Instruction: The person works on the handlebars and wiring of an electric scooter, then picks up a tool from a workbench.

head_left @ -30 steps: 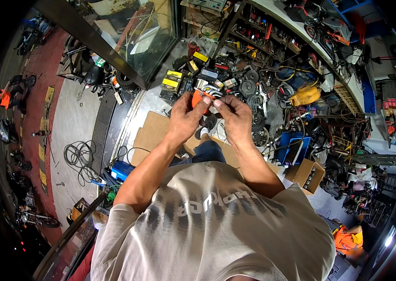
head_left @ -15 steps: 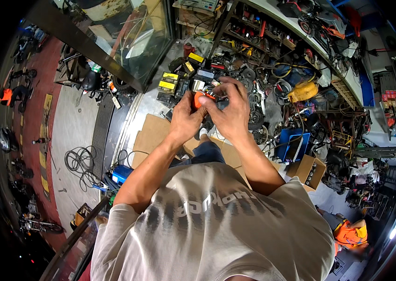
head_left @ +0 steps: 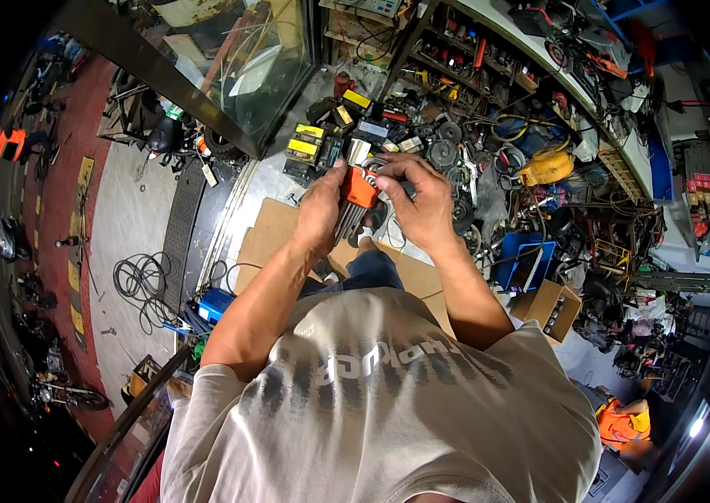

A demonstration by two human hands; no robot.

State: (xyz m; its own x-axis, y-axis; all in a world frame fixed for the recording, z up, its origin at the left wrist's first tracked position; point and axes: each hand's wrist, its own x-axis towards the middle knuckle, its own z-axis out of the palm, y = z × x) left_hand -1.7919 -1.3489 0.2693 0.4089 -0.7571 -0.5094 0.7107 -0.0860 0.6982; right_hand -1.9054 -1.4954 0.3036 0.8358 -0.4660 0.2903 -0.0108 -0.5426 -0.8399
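Observation:
An orange hex key holder (head_left: 361,189) with several metal keys sticking out below it is in front of my chest. My left hand (head_left: 319,208) grips the holder along its left side, thumb up near its top edge. At the holder's upper right, my right hand (head_left: 423,201) has its thumb and forefinger bent together around the key ends. Whether a single key is pinched there is too small to tell. Beyond the hands, batteries with yellow tops (head_left: 304,147) stand on the floor.
Cardboard (head_left: 267,239) lies under my feet. Engine parts and tools crowd the floor ahead and to the right, with a blue bin (head_left: 525,260) and an open carton (head_left: 556,310). A glass-panelled door (head_left: 275,92) stands ahead left. A person in orange (head_left: 623,423) is at the lower right.
The orange holder has turned, so its face and the long keys below now show. My right hand has lowered slightly and shifted right, its fingers curling closer to the holder's top.

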